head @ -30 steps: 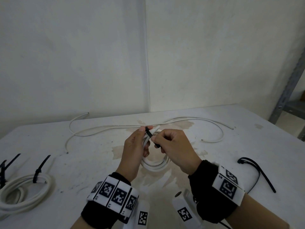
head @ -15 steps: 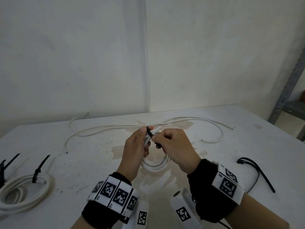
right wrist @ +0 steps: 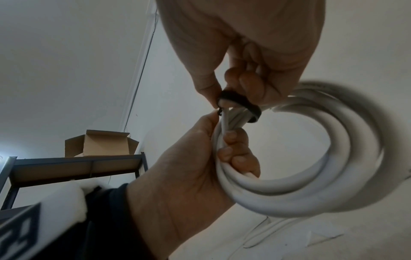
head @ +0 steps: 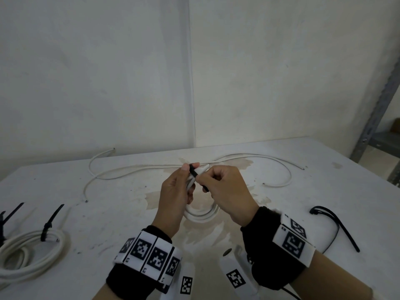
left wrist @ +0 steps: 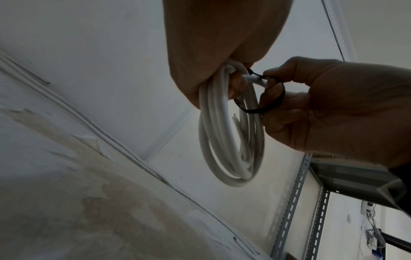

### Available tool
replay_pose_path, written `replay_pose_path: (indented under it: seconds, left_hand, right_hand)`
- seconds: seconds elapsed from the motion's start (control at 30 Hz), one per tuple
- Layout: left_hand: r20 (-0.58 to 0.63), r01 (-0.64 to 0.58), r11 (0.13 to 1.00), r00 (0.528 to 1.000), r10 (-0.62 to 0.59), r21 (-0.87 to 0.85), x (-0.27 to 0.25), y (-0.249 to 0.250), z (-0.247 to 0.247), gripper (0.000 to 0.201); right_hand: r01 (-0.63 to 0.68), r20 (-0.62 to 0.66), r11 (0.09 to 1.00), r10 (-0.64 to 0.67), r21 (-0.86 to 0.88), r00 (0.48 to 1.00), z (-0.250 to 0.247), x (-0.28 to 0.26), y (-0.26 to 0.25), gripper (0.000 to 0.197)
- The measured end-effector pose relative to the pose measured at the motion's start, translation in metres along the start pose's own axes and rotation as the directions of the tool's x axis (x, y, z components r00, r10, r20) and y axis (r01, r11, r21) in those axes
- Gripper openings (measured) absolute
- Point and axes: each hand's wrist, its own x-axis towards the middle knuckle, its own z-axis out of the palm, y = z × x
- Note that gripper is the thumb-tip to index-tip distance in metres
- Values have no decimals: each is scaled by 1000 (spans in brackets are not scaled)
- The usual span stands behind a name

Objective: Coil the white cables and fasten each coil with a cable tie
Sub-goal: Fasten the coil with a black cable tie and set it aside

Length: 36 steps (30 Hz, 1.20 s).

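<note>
A small coil of white cable (head: 201, 215) hangs above the middle of the table, gripped at its top by my left hand (head: 187, 178). A black cable tie (head: 193, 172) is looped round the coil's strands just above that grip. My right hand (head: 207, 180) pinches the tie's tail between thumb and forefinger. In the left wrist view the tie (left wrist: 275, 98) forms a loose ring round the coil (left wrist: 222, 140). The right wrist view shows the same loop (right wrist: 242, 103) sitting on the coil (right wrist: 333, 167) between both hands.
A tied white coil (head: 32, 250) with a black tie (head: 48, 224) lies at the table's left edge. Loose white cables (head: 151, 167) stretch along the back of the table. Spare black ties (head: 333, 224) lie to the right. A metal shelf post (head: 376, 118) stands beyond the right corner.
</note>
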Motion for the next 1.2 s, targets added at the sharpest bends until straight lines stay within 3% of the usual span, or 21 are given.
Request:
replay_pose_path:
  seconds: [0.3,0.43,0.53,0.67,0.8,0.97,1.2]
  left_hand:
    - [18,-28,999,999,27,47,1,1,2,31]
    - [-23,-47,999,999,48,18,4,6,-5,28]
    - [-46,-34,999,998,34,-5,3,5,-8,27]
    - [-22,-42,998,999,43,55,-1,3,-3,25]
    - [-14,-35,998,999,36,60,-2,4,-9,23]
    - [61,-21,997,998,16,77,-2,8,-13,23]
    - [107,-14,995,994,3,102,-5,12,-7,17]
  right_hand:
    - [97,-85,995,-99,-22,991,9,1,6,30]
    - [129,-75,990,-133,-58,988,8,-2,6,18]
    - [148,-62,985,-153,-86,986,8,-6,8,21]
    - [164,-97,983,-172,-77,980,9,-2,9,25]
    - [178,-31,979,-182,-101,983,4,-2,6,23]
    - [155,-130,982,-168,-105,977,-10,10,7,19]
    - [185,84,978,-177,-92,981,-18,22,1,13]
